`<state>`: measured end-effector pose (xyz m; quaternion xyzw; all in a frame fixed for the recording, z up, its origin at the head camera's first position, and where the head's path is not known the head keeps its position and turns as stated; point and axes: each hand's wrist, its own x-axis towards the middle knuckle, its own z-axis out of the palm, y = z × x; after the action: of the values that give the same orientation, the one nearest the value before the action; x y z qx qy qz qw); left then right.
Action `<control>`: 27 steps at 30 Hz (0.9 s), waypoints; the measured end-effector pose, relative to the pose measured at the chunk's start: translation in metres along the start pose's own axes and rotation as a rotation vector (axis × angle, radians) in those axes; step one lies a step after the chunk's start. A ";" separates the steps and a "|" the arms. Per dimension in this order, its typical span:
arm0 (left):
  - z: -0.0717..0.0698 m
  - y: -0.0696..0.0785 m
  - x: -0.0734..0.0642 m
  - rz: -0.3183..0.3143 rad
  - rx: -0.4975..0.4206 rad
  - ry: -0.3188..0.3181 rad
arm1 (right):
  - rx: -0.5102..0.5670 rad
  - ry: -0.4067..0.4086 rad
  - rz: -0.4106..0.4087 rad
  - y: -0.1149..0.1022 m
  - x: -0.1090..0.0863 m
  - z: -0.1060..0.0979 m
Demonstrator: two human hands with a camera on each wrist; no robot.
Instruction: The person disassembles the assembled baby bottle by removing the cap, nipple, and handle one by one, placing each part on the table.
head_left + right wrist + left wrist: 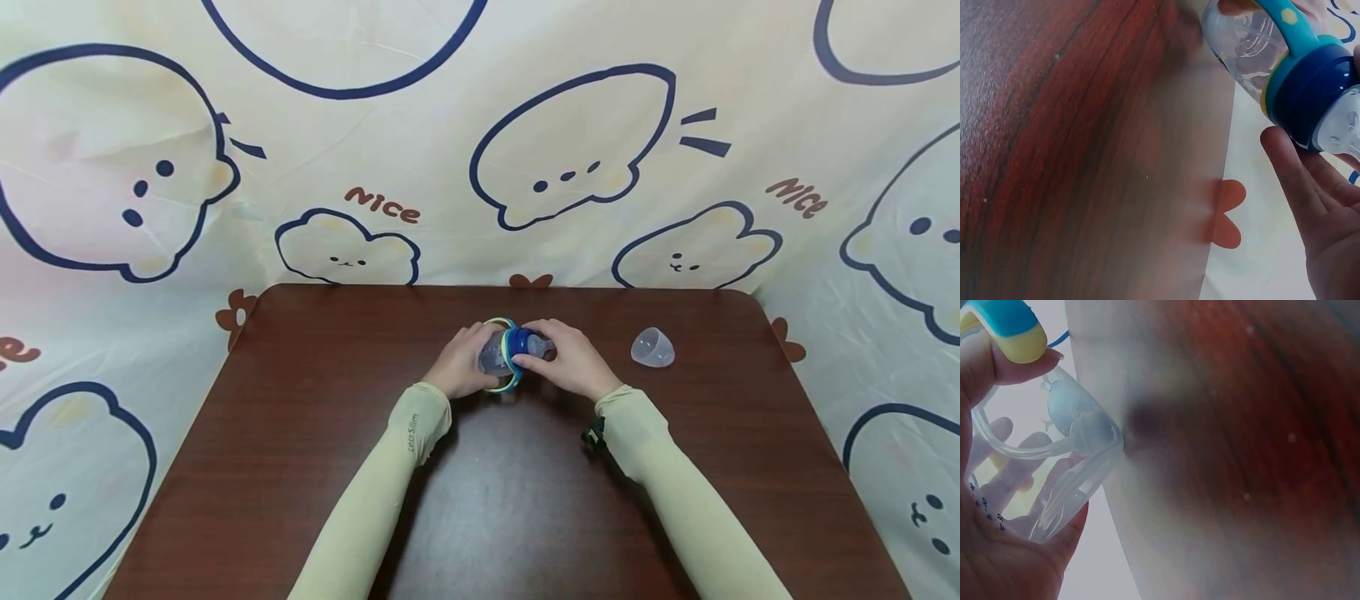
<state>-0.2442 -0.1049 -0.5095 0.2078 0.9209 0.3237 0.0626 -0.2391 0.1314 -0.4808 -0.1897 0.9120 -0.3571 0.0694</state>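
Note:
A clear baby bottle point(493, 357) lies tilted between the hands, its teat pointing to the right. My left hand point(461, 360) grips the clear body from the base end, and a bent straw with a weighted end point(1091, 431) shows inside it. A turquoise and yellow handle ring point(1294, 28) surrounds the bottle just behind the dark blue collar point(1310, 94). My right hand point(573, 358) holds that collar, thumb on the near side and fingers on the far side. The translucent teat point(1341, 122) sticks out past the collar towards the right palm.
A clear domed cap point(653, 347) lies on the brown table point(322, 467) to the right of the right hand. Behind the table hangs a pale sheet point(442, 158) with cartoon drawings. A small dark object point(594, 435) sits at the right wrist.

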 end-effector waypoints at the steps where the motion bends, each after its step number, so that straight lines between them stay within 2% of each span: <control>1: 0.000 0.000 0.000 0.000 0.001 0.001 | 0.001 -0.002 -0.006 0.000 0.000 0.000; 22: 0.002 0.000 0.000 0.017 0.020 0.018 | -0.009 -0.051 -0.064 0.001 -0.004 -0.007; 27: 0.002 0.000 0.000 0.017 0.023 0.020 | 0.004 -0.051 -0.050 0.000 -0.004 -0.008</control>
<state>-0.2439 -0.1039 -0.5109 0.2132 0.9234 0.3155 0.0481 -0.2376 0.1382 -0.4750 -0.2214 0.9042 -0.3555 0.0839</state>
